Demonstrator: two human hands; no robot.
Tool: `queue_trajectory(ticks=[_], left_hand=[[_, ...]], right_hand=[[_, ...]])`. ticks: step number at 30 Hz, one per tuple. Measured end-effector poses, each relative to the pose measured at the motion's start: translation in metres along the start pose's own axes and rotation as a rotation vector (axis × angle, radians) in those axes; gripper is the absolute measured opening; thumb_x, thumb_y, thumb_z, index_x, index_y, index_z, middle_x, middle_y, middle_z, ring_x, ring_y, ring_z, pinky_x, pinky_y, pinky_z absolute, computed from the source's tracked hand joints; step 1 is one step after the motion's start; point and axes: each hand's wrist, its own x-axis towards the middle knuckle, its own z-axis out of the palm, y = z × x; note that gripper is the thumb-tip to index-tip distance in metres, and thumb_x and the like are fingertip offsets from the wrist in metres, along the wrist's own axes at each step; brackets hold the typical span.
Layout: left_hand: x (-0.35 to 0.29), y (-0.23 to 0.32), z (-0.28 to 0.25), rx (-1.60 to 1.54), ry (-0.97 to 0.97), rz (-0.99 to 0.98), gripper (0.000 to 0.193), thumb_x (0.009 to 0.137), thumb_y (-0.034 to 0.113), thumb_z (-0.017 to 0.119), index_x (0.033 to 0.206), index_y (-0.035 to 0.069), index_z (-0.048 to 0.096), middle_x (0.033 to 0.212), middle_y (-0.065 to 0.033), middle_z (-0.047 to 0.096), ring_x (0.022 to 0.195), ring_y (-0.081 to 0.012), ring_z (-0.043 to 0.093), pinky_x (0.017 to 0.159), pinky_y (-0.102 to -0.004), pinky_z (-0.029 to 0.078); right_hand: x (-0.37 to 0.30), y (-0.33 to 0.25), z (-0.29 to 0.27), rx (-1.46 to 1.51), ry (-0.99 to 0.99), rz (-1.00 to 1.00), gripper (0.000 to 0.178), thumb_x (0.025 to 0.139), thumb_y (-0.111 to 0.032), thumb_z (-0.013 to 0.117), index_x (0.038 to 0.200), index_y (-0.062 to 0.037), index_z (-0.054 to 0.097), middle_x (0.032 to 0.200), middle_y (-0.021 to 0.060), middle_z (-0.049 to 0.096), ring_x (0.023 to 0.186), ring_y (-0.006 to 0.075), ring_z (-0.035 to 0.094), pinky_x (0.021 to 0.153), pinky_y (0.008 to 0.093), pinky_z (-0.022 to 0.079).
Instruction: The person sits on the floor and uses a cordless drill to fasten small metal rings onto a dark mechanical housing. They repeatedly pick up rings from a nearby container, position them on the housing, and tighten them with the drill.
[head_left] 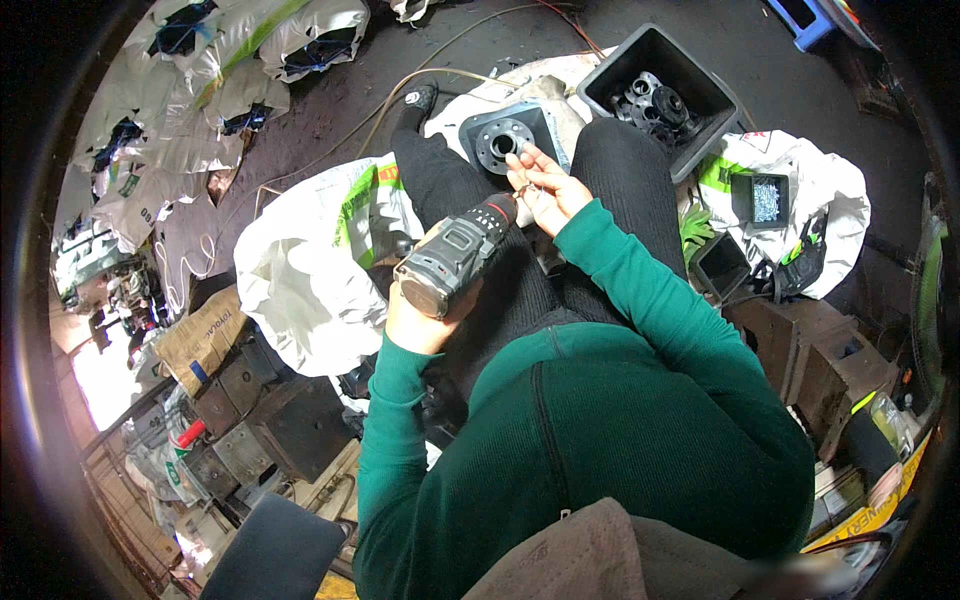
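Observation:
My left hand (432, 318) is wrapped round a grey cordless drill (462, 252) with a red ring near its chuck. The drill's front points up and to the right, toward my right hand (552, 192). Those right fingers are pinched together at the drill's tip; a small thing between them is too small to make out. Just beyond the fingertips, a dark round flange (492, 146) with a central collar and holes round its rim lies in a grey tray (552, 128), between my knees.
A deep black bin (715, 95) with several dark round parts stands at the upper right. On a white sack (840, 200) sit a small box of screws (768, 200) and another small dark box (722, 265), near a green glove (694, 232). Another white sack (300, 290) lies left; a hose (385, 105) crosses the floor.

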Motion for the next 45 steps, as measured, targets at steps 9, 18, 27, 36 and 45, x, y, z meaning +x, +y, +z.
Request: queue_trajectory(ticks=[9,18,27,36,45], left_hand=[[0.006,0.005,-0.001,-0.009,-0.051,-0.058,0.04,0.069,0.008,0.067,0.107,0.006,0.056,0.099,-0.0129,0.06,0.093,-0.0291,0.059,0.081,-0.0379,0.047],[0.009,0.004,-0.007,-0.011,-0.066,-0.067,0.048,0.068,0.01,0.066,0.113,0.005,0.054,0.117,-0.0128,0.054,0.099,-0.0276,0.059,0.088,-0.0326,0.046],[0.01,0.009,-0.015,0.053,-0.118,0.008,0.049,0.067,-0.001,0.063,0.114,0.001,0.052,0.126,-0.0135,0.049,0.108,-0.0255,0.055,0.09,-0.0315,0.044],[0.011,0.019,-0.011,0.034,-0.104,-0.047,0.045,0.067,0.002,0.065,0.111,0.002,0.055,0.127,-0.0125,0.048,0.104,-0.0261,0.057,0.086,-0.0321,0.047],[0.026,-0.011,-0.011,0.183,-0.139,0.003,0.049,0.066,0.004,0.064,0.114,0.003,0.053,0.121,-0.0161,0.052,0.104,-0.0296,0.057,0.089,-0.0346,0.045]], right_hand=[[0.007,0.006,-0.006,0.063,0.054,-0.003,0.036,0.083,0.012,0.04,0.117,0.0,0.046,0.104,0.0125,0.053,0.111,0.0274,0.051,0.095,0.0378,0.044],[0.008,0.013,0.003,0.04,0.163,-0.041,0.033,0.084,0.012,0.039,0.112,-0.0006,0.051,0.1,0.0101,0.054,0.11,0.0266,0.052,0.095,0.0378,0.044],[0.006,0.012,0.008,0.014,0.211,-0.009,0.031,0.086,0.01,0.04,0.113,-0.0008,0.05,0.101,0.0093,0.053,0.109,0.0254,0.052,0.094,0.0383,0.044],[0.009,0.019,0.012,-0.043,0.261,-0.011,0.034,0.087,0.008,0.039,0.119,-0.0011,0.047,0.108,0.0113,0.051,0.11,0.0264,0.052,0.095,0.0395,0.043],[0.022,0.017,-0.011,-0.085,0.269,-0.047,0.042,0.089,0.004,0.038,0.13,-0.002,0.035,0.129,0.0178,0.042,0.119,0.0278,0.045,0.095,0.0405,0.043]])
